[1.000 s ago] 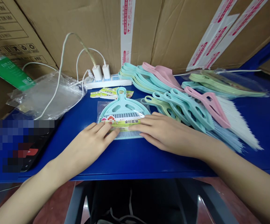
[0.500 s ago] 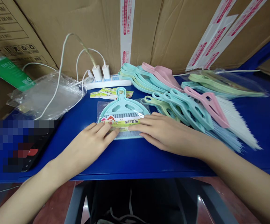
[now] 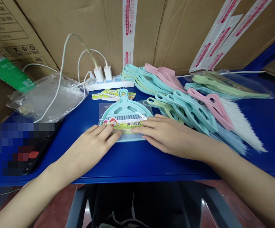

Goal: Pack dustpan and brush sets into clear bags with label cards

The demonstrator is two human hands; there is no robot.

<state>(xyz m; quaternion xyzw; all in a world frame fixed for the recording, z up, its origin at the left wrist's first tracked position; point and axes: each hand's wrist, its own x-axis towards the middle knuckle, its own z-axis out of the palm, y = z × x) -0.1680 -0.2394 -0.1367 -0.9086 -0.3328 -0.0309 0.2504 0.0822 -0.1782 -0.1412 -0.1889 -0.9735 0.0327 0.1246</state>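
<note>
A light blue dustpan with a grey-bristled brush lies in a clear bag on the blue table, handle pointing away. Across it runs a printed label with red mushrooms. My left hand rests on the label's left part, fingers spread over the bag. On the right side my right hand lies flat, its fingertips on the label. Beside it, several brushes in blue, green and pink overlap, bristles towards the right. Behind them are stacked blue, green and pink dustpans.
A white power strip with plugs and cables stands at the back, near loose labels. Clear bags and a dark phone are on the left. A bagged green set lies back right. Cardboard boxes stand behind.
</note>
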